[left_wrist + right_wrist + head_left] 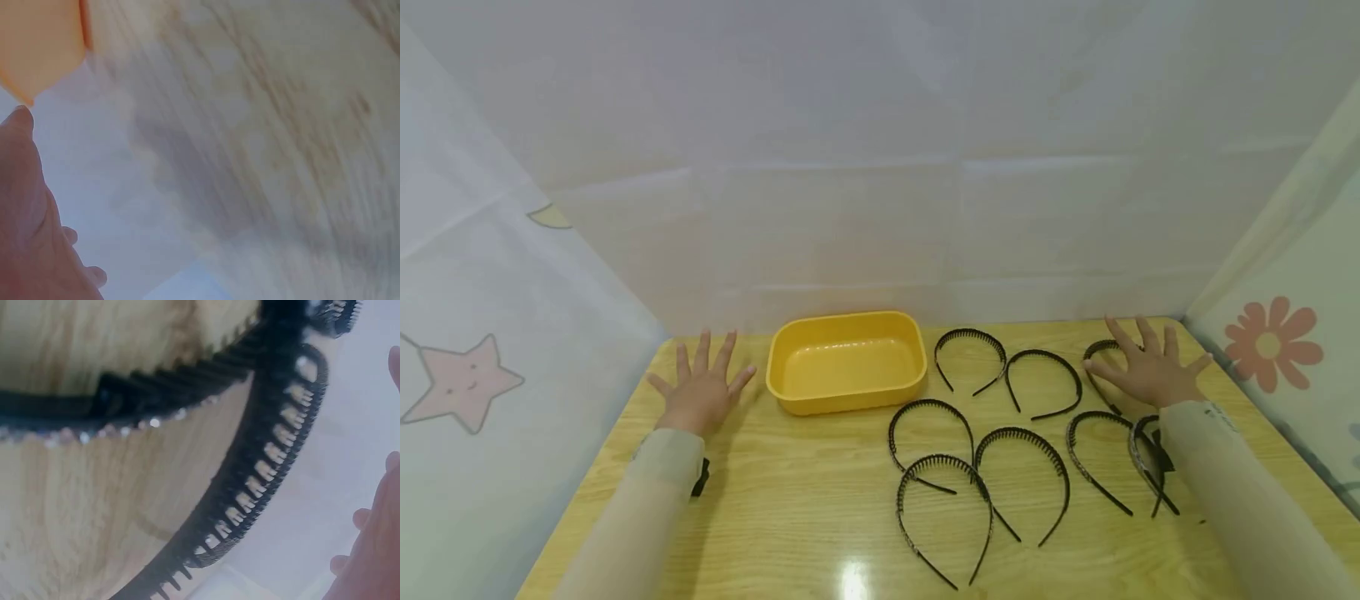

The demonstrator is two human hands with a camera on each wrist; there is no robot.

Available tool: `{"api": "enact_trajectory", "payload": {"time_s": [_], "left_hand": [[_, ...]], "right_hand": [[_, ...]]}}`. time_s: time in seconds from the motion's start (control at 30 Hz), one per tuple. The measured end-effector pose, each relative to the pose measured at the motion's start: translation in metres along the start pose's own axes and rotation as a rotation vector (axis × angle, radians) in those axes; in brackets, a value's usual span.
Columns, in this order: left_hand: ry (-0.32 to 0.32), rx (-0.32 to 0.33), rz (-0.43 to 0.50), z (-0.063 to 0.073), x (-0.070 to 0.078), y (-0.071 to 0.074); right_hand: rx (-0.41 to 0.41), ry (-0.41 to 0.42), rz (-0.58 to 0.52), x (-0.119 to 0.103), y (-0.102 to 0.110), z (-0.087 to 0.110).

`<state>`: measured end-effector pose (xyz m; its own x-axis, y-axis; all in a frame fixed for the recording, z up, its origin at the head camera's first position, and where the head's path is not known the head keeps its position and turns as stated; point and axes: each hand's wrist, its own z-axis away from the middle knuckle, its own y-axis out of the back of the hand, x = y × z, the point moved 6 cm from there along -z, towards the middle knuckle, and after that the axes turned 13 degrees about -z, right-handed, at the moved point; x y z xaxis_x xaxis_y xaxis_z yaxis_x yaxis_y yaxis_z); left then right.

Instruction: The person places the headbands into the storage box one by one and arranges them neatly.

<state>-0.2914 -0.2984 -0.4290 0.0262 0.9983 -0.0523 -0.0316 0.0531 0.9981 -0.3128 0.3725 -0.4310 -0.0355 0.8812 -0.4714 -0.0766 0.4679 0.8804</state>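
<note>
Several black toothed headbands lie on the wooden table, among them a front one (943,462) and a back one (970,333). A yellow rectangular tray (846,404) stands left of them. My left hand (700,396), fingers spread, is left of the tray and holds nothing; in the left wrist view its thumb points toward the tray's edge (44,50). On the right my right hand (1153,371) is spread too, partly covering a headband (1097,346) at the back right. Close up in the right wrist view is a headband (250,481) with fine teeth; another has glittery stones along its edge.
White cloth walls (850,233) rise behind the wooden table (797,500) and on both sides. The left cloth bears a pink star (463,379), the right one a red flower (1270,343). Two headbands overlap beside the right forearm.
</note>
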Motion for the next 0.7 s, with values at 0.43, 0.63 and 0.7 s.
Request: {"api": "enact_trajectory", "payload": {"time_s": [0.43,0.63,0.7], "left_hand": [[-0.078,0.171,0.118,0.005,0.012,0.017],[-0.120,0.162,0.150,0.020,0.035,0.017],[-0.131,0.146,0.163,0.024,0.042,0.016]], "right_hand": [[0.081,0.106,-0.106,-0.004,0.015,0.030],[0.046,0.094,-0.139,0.015,0.022,0.051],[0.014,0.081,-0.134,0.024,0.023,0.057]]}}
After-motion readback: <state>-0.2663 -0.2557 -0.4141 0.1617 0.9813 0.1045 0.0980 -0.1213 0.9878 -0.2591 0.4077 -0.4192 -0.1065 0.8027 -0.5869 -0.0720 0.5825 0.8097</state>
